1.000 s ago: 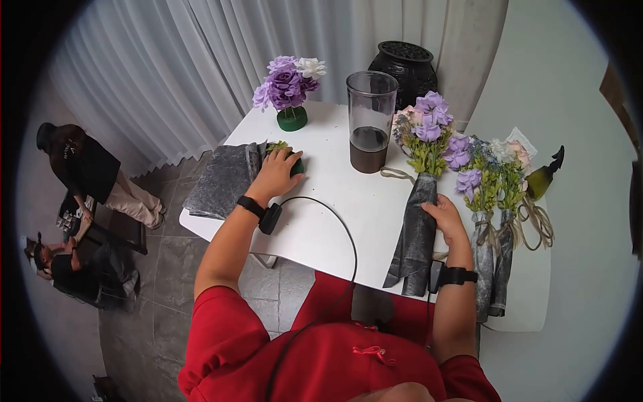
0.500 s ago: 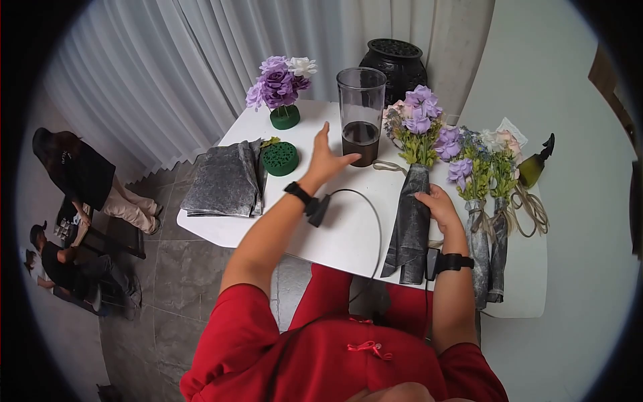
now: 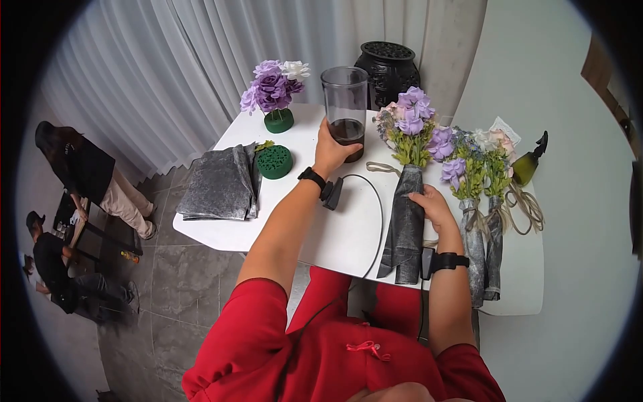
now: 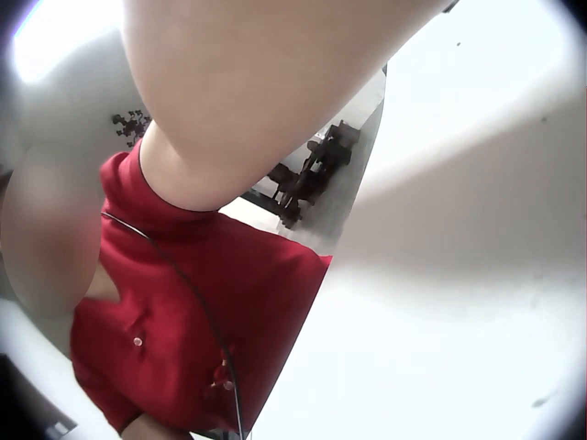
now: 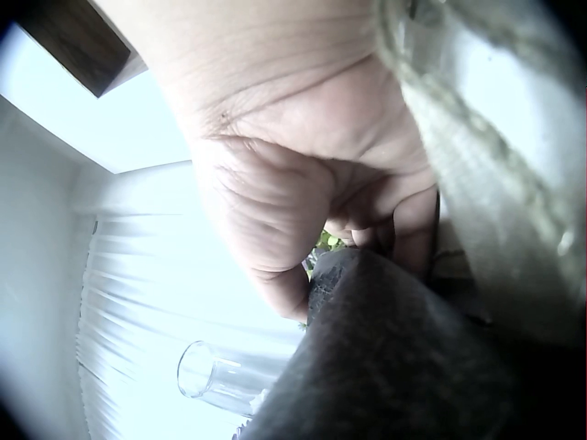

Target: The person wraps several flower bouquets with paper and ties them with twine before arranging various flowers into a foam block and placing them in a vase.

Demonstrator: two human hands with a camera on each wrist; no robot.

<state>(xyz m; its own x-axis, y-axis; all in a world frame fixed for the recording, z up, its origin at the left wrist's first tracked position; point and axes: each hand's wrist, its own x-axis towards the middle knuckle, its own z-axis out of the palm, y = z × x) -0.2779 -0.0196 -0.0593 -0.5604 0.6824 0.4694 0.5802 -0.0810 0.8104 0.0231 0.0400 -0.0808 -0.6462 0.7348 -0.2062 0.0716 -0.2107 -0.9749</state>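
My left hand (image 3: 331,151) is at the tall glass vase (image 3: 346,94), its thumb across the front of the dark lower part and its fingers along the left side. My right hand (image 3: 435,206) holds a bouquet wrapped in dark grey paper (image 3: 405,224), thumb on the front of the wrap. Purple and pink flowers (image 3: 412,117) top this bouquet. In the right wrist view the thumb and fingers curl round the grey paper cone (image 5: 367,330). A loop of twine (image 3: 382,167) lies between the vase and the bouquet. The left wrist view misses the left hand.
A green foam block (image 3: 274,163) sits beside stacked grey paper (image 3: 218,184). Purple and white flowers (image 3: 273,90) stand in another green block behind. Two wrapped bouquets (image 3: 482,221) and a green spray bottle (image 3: 526,167) are at the right. A black pot (image 3: 387,70) stands behind the vase.
My left hand has left the green foam block, moved right across the table and come round the lower part of the vase. My right hand keeps holding the wrapped bouquet.
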